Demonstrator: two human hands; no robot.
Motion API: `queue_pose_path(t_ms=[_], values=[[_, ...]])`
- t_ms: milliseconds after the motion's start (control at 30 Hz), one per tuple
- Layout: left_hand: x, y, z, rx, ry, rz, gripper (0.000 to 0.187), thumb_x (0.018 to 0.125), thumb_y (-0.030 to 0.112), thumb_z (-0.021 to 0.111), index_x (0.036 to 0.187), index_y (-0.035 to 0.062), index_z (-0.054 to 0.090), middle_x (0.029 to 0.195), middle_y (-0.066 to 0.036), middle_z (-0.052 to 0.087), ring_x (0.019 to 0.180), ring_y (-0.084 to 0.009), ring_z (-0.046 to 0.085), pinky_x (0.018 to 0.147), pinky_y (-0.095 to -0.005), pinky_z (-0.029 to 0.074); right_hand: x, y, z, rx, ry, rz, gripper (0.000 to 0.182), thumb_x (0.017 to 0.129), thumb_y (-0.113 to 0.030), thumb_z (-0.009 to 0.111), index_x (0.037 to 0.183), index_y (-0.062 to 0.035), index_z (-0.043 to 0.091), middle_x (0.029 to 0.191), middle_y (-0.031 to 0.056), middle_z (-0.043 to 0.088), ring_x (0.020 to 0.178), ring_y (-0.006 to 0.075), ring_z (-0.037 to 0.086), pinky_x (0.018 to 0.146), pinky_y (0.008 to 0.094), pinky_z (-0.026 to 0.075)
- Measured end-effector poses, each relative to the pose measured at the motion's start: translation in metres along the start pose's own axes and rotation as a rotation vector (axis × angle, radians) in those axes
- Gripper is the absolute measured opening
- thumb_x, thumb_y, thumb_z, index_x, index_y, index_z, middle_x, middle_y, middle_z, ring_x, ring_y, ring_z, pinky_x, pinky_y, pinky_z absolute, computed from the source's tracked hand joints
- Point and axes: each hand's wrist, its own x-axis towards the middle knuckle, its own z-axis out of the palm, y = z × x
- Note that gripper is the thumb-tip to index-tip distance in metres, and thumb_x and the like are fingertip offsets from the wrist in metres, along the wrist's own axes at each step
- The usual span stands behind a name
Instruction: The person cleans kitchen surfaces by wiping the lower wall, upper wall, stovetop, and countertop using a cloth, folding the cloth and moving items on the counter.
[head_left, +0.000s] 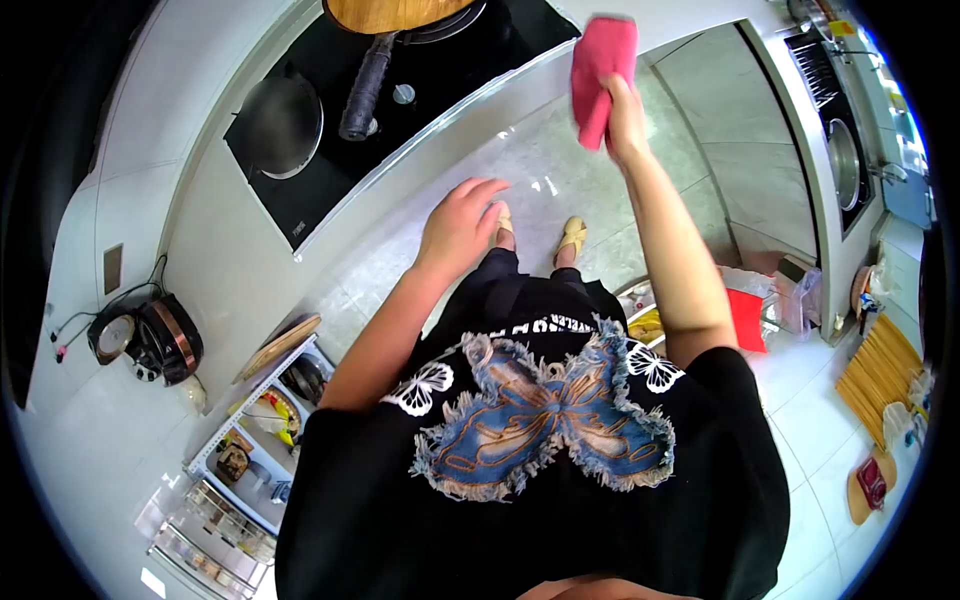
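A folded pinkish-red cloth (607, 60) is gripped in my right hand (626, 125), which reaches out past the counter's front edge at the upper right. Thumb and fingers close around the cloth's lower part. My left hand (460, 232) hangs in the air in front of the counter, holding nothing, its fingers loosely bent and apart from the thumb. Nearest to it is the black glass cooktop (425, 105). On the cooktop stand a pan with a wooden lid (395, 12) and a dark handle (367, 90), and a round dark pan or lid (283, 125).
At the right, a sink (845, 165) is set in the counter beside a dish rack (812, 75). A black appliance with a cord (165, 340) sits at the left. Below it stands a white storage rack (250, 440) with several items. A red bag (742, 310) lies at the right.
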Motion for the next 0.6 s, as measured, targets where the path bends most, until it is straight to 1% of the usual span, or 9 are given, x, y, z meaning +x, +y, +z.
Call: queue_pose_path(t_ms=[67,100,133,167,200,367,433,500,600], values=[[-0.026,-0.012,0.0,0.091,0.04,-0.097,0.029,0.096,0.007,0.063,0.126,0.007,0.066,0.118,-0.014,0.067,0.101,-0.0301,0.069,0.085,-0.037,0.056,0.036,-0.008,0.018,-0.465,0.028,-0.338,0.031,0.09,-0.029,0.056,0.096,-0.0002,0.068,0.081,0.0114,0.066,0.075,0.0235,0.063,0.071,0.0381,0.048],[-0.034,-0.016,0.006,0.104,0.025,-0.094,0.029,0.096,0.007,0.063,0.126,0.007,0.066,0.118,-0.014,0.067,0.101,-0.0301,0.069,0.085,-0.037,0.056,0.054,-0.007,0.029,-0.607,0.037,-0.382,0.038,0.092,-0.033,0.058,0.12,-0.0097,0.069,0.115,0.0181,0.07,0.109,0.0345,0.065,0.095,0.0455,0.049],[-0.045,-0.018,0.012,0.071,0.023,-0.136,0.029,0.096,0.006,0.063,0.125,0.0067,0.066,0.118,-0.014,0.067,0.1,-0.0287,0.069,0.085,-0.0364,0.056,0.084,0.014,0.034,-0.952,0.272,-0.779,0.047,0.093,-0.038,0.056,0.127,-0.0088,0.067,0.121,0.02,0.07,0.129,0.0304,0.058,0.109,0.0511,0.04],[-0.052,-0.019,0.016,0.038,0.023,-0.176,0.029,0.096,0.005,0.063,0.125,0.0064,0.066,0.118,-0.014,0.067,0.1,-0.0274,0.069,0.084,-0.0358,0.056,0.096,0.016,0.044,-1.166,0.151,-0.504,0.059,0.093,-0.041,0.055,0.15,-0.023,0.053,0.155,0.0196,0.048,0.153,0.0391,0.026,0.121,0.0646,0.017],[-0.057,-0.016,0.02,0.037,-0.001,-0.198,0.029,0.096,0.005,0.063,0.125,0.0061,0.066,0.118,-0.014,0.067,0.1,-0.0264,0.069,0.084,-0.0355,0.056,0.082,0.009,0.06,-1.226,0.106,-0.54,0.057,0.097,-0.033,0.051,0.146,-0.0054,0.052,0.157,0.0154,0.045,0.15,0.0489,0.025,0.122,0.0671,0.014],[-0.082,0.002,0.037,0.107,-0.096,-0.207,0.024,0.097,0.008,0.063,0.12,0.0066,0.069,0.113,-0.015,0.068,0.103,-0.0312,0.067,0.091,-0.0384,0.052,0.058,0.038,0.089,-1.324,0.069,-0.673,0.06,0.095,-0.032,0.056,0.152,-0.0157,0.048,0.161,0.0199,0.038,0.149,0.0507,0.026,0.123,0.0618,0.018],[-0.09,0.0,0.039,0.094,-0.112,-0.219,0.023,0.097,0.008,0.063,0.119,0.0061,0.069,0.114,-0.015,0.069,0.104,-0.0328,0.066,0.091,-0.0396,0.053,0.045,0.065,0.1,-1.487,0.098,-0.768,0.061,0.096,-0.043,0.056,0.155,-0.0328,0.044,0.164,0.0131,0.036,0.153,0.0449,0.023,0.12,0.0695,0.017],[-0.086,-0.003,0.036,0.084,-0.125,-0.219,0.023,0.096,0.008,0.062,0.118,0.0057,0.069,0.115,-0.015,0.069,0.106,-0.0343,0.066,0.092,-0.0409,0.053,0.025,0.071,0.098,-1.598,-0.066,-0.773,0.065,0.096,-0.048,0.058,0.157,-0.038,0.04,0.17,0.0075,0.021,0.153,0.0491,0.017,0.121,0.0693,0.017],[-0.076,-0.003,0.029,0.133,-0.146,-0.155,0.022,0.096,0.008,0.062,0.117,0.0064,0.069,0.114,-0.014,0.069,0.104,-0.0335,0.067,0.089,-0.0406,0.054,0.009,0.068,0.067,-1.613,-0.233,-0.833,0.062,0.096,-0.044,0.059,0.156,-0.0384,0.043,0.171,0.0022,0.022,0.156,0.0402,0.016,0.124,0.0646,0.014]])
